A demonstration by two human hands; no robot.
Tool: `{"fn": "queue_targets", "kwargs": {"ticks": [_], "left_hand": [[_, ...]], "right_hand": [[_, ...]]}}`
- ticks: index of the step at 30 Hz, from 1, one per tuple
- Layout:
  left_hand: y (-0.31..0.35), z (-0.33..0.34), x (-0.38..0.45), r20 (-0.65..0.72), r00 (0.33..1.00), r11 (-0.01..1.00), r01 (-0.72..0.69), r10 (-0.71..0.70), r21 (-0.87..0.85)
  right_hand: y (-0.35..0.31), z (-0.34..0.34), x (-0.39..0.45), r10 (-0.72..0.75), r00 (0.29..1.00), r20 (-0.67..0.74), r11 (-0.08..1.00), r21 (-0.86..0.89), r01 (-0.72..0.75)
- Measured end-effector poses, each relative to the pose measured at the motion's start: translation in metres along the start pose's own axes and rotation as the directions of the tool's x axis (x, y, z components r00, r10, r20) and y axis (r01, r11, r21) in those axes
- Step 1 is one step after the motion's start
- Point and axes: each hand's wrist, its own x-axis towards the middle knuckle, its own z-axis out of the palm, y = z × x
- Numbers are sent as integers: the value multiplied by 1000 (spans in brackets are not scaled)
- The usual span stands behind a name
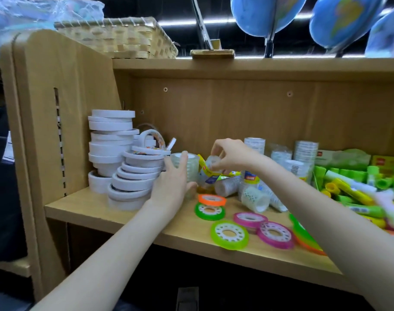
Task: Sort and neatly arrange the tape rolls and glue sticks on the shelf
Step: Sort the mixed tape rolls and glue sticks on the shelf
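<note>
My left hand (172, 186) wraps round an upright stack of clear tape rolls (189, 162) on the wooden shelf (84, 206). Just right of it, my right hand (228, 157) pinches a small clear tape roll (211, 164) above a pile of wrapped clear tape packs (230, 186). White tape rolls (112, 140) are stacked at the left. Loose coloured tape rolls lie near the front edge: orange (211, 199), green (229, 234), pink (275, 235). Glue sticks (353, 189) in green, yellow and white are heaped at the right.
More clear tape stacks (306, 151) stand against the shelf's back panel. A wicker basket (117, 37) and globes (341, 21) sit on the shelf top above. The shelf's side panel (57, 104) closes off the left. Below the shelf front it is dark.
</note>
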Motion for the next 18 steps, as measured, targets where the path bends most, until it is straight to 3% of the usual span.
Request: {"fn": "queue_targets", "kwargs": {"ticks": [3,9,15,18], "left_hand": [[-3,8,8,20,999,999,-33,33,17],[-1,18,25,21,995,995,-95,94,43],[0,29,37,38,995,986,-88,95,-140],[-6,28,28,-28,992,957,-127,124,-259]], "right_hand": [[4,4,-3,-5,998,-68,999,-40,2],[9,5,-7,18,991,-130,998,68,-10],[5,-5,-16,40,979,-198,985,172,-5],[11,-12,-22,58,968,-244,982,188,-12]]}}
